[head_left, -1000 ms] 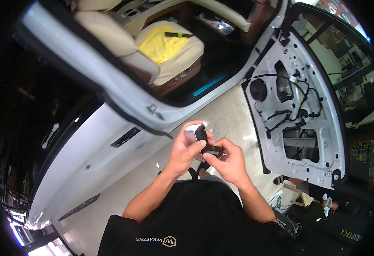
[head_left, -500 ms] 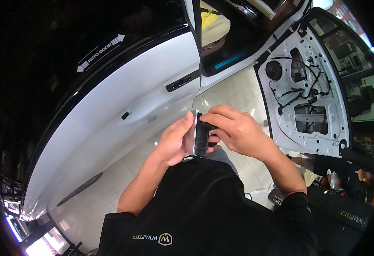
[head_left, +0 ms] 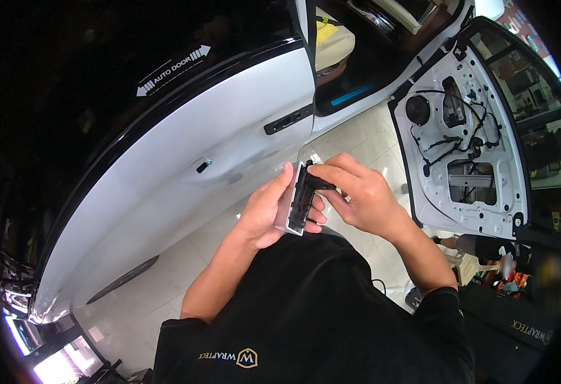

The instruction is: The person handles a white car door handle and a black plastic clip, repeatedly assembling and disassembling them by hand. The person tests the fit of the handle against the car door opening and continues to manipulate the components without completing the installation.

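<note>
In front of my body, my left hand (head_left: 269, 208) grips a rectangular car trim part (head_left: 285, 211) with a light silver face and a black plastic back. Its thumb lies along the pale face, while the other fingers curl round beneath the black side. My right hand (head_left: 360, 195) pinches a small black plastic piece (head_left: 322, 184) at the part's black side, index finger and thumb closed on it. Whether that piece is joined to the part I cannot tell. Just beyond my hands is the white sliding door (head_left: 242, 115) of a car, with a black handle recess (head_left: 288, 120).
A small black fitting (head_left: 202, 167) sticks out of a hole in the sliding door. To the right, a front door (head_left: 434, 173) stands wide, its inner metal and wiring bare. A pale seat (head_left: 335, 48) shows inside the car. Another person (head_left: 479, 246) and a toolbox are at lower right.
The part has tilted slightly in my left hand, showing more of its lower end. My right fingers have shifted a little along its black side. The whole view has moved slightly.
</note>
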A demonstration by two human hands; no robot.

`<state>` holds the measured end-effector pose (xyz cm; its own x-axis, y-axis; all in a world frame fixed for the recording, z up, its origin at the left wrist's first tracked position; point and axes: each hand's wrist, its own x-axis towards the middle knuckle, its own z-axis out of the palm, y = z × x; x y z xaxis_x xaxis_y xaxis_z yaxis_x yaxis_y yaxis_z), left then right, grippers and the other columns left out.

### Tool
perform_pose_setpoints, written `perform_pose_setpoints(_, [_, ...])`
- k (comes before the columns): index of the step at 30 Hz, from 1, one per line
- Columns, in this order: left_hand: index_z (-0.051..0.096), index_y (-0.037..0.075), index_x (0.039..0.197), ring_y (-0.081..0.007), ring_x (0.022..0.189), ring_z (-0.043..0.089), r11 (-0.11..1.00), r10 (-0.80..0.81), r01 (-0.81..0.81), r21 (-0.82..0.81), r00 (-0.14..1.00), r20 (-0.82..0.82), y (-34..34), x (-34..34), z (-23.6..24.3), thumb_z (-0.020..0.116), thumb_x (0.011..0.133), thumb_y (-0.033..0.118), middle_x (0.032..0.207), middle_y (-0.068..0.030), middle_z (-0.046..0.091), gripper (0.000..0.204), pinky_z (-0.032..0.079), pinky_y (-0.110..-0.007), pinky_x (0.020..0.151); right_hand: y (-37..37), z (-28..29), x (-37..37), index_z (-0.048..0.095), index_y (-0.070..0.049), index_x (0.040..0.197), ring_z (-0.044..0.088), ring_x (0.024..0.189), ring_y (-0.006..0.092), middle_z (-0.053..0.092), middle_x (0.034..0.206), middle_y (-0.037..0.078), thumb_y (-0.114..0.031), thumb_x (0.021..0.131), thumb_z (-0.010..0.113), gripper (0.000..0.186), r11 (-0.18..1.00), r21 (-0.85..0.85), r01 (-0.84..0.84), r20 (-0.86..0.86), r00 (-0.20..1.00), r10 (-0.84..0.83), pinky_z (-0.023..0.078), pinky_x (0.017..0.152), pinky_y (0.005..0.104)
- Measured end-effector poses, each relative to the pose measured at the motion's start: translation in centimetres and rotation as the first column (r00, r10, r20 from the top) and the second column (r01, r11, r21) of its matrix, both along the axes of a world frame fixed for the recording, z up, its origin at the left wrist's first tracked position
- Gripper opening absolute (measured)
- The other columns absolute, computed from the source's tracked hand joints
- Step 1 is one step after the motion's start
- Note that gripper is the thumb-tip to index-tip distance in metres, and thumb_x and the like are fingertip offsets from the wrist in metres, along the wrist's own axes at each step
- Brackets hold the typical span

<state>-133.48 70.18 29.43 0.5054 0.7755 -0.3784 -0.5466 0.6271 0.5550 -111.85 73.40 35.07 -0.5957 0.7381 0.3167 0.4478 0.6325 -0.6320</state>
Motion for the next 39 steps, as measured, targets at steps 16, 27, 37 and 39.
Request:
perform_pose_setpoints(16, [0.061,0.003,0.127,-0.0343,0.082,0.079,0.997,-0.075,0.075,-0.022,0.997,0.017,2.9,2.7,0.0,0.039,0.112,0.063,0.098,-0.0221,0.074,0.065,0.07,-0.046,0.065,1.5,0.2,2.9,0.073,-0.006,0.125,0.072,0.084,0.0278,0.066,0.105,0.008,0.006,0.081,0.077,0.046,0.994,0.104,0.016,0.079,0.997,-0.024,0.06,0.069,0.0375])
perform_pose_setpoints(27, [0.064,0.006,0.116,-0.0235,0.061,0.071,0.976,-0.087,0.168,-0.142,0.889,0.45,2.9,4.1,-1.5,0.04,0.114,0.059,0.083,-0.0148,0.069,0.059,0.06,-0.034,0.046,1.7,0.5,4.5,0.072,-0.006,0.125,0.071,0.084,0.0285,0.064,0.106,0.009,0.0,0.076,0.086,0.051,0.999,0.048,-0.021,0.055,0.998,0.019,0.06,0.068,0.0383])
perform_pose_setpoints(37, [0.064,0.001,0.114,-0.0289,0.064,0.076,0.979,-0.172,0.188,-0.081,0.97,0.17,2.7,5.2,-1.3,0.034,0.114,0.06,0.083,-0.0192,0.074,0.066,0.067,-0.038,0.053,1.2,-0.5,5.6,0.072,-0.005,0.124,0.07,0.083,0.0288,0.062,0.104,0.009,0.005,0.073,0.085,0.054,0.998,0.046,-0.044,-0.02,0.999,0.045,0.059,0.068,0.0391])
perform_pose_setpoints(39, [0.064,0.002,0.115,-0.0285,0.063,0.075,0.98,-0.181,0.191,-0.058,0.971,0.155,2.5,5.2,-1.6,0.035,0.114,0.061,0.081,-0.0184,0.073,0.066,0.066,-0.039,0.052,1.1,-0.6,5.6,0.071,-0.005,0.124,0.07,0.083,0.0291,0.062,0.104,0.01,0.006,0.073,0.085,0.053,0.998,0.044,-0.04,-0.029,0.999,0.041,0.058,0.068,0.0391])
